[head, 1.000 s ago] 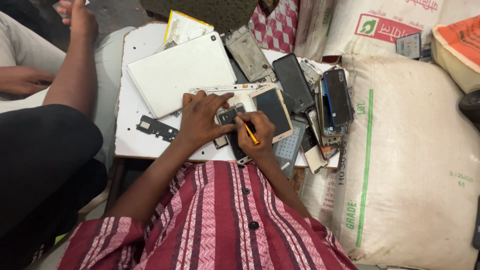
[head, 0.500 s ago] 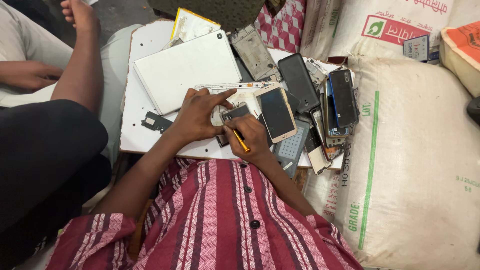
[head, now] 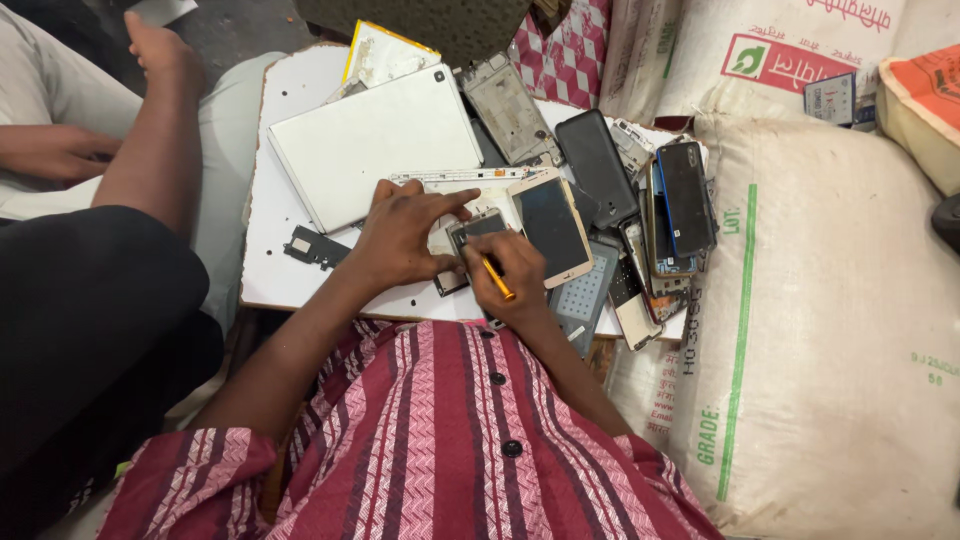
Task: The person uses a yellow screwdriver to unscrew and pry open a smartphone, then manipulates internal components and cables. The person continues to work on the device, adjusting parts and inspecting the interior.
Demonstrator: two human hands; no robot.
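Item: small phone part (head: pixel 478 228), dark-faced in a pale frame, lying on the white bench (head: pixel 262 262) just left of the gold-edged phone (head: pixel 551 227), which I take as landmark.

Left hand (head: pixel 405 235): I see it spread flat over the part, forefinger stretched toward the landmark phone, thumb pinning the near edge; grip is a press, not a closed hold.

Right hand (head: pixel 512 275): just below the landmark phone, grip closed narrow on a thin yellow tool (head: pixel 496 279) whose tip points up at the part.

Step, as I judge it: prying or unscrewing at the part's lower edge. The next move calls for steady downward pressure from the left and a fine, short stroke of the tool.

Around: white tablet back (head: pixel 375 140) up-left of the landmark phone; black phones (head: pixel 640 175) stacked to its right; a woven sack (head: pixel 830 300) further right; another person's arm (head: pixel 150 150) far left.

Obscured: the tool tip and the part's lower edge sit under fingers; I cannot tell what fastening is there.
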